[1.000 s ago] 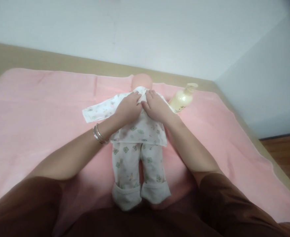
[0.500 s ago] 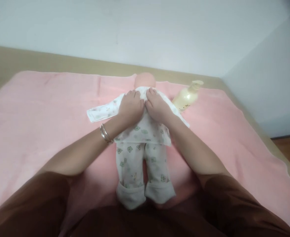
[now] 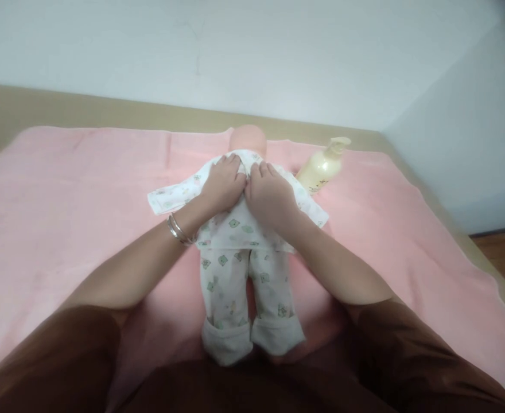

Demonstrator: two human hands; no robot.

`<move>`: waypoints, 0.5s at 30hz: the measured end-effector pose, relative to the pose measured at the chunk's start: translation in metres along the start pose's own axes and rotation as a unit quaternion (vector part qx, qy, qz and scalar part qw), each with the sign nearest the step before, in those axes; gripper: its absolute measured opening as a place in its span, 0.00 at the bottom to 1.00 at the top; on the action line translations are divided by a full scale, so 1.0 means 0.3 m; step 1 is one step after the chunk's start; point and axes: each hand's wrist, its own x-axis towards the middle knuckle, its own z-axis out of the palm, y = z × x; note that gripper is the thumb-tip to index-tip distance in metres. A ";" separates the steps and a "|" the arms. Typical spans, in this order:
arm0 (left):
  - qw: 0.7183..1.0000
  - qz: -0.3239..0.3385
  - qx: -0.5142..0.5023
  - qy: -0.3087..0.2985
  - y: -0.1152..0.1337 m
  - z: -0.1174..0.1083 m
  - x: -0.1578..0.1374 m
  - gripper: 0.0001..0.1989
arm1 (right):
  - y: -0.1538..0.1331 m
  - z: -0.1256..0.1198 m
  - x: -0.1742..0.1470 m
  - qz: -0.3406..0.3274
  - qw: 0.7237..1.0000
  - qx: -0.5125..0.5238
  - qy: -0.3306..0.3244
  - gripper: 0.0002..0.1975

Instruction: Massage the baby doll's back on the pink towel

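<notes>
A baby doll (image 3: 248,139) lies on a pink blanket with the top of its head away from me. It wears a white patterned shirt (image 3: 241,232) and matching pants (image 3: 224,287) with cuffs turned up. At the upper middle of the shirt, my left hand (image 3: 223,182) has its fingers curled on the cloth, with silver bangles on that wrist. Close beside it, my right hand (image 3: 272,195) pinches the shirt near the neckline. Both thumbs meet near the centre. The fastening under my fingers is too small and covered to make out.
The pink blanket (image 3: 84,229) covers most of the tan bed surface (image 3: 106,106). A pale yellow pump bottle (image 3: 321,169) lies tilted to the right of the doll. White walls stand behind and at the right, with brown floor at the far right.
My right hand has shifted slightly down from the neckline, its fingers more curled. The left hand stays on the shirt, nearly in place. The whole view has moved slightly.
</notes>
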 end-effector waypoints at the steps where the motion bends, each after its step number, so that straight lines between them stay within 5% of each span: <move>1: 1.000 -0.009 -0.001 0.002 -0.003 -0.002 0.004 0.26 | -0.012 -0.001 -0.014 -0.008 1.000 -0.007 -0.003 0.29; 6: 0.999 -0.031 0.017 0.006 0.014 -0.009 -0.003 0.25 | -0.009 -0.004 -0.009 0.003 1.000 0.011 0.002 0.30; 15: 0.996 0.019 0.052 0.066 0.097 0.053 -0.102 0.28 | 0.132 0.014 0.114 0.087 0.986 0.126 -0.060 0.34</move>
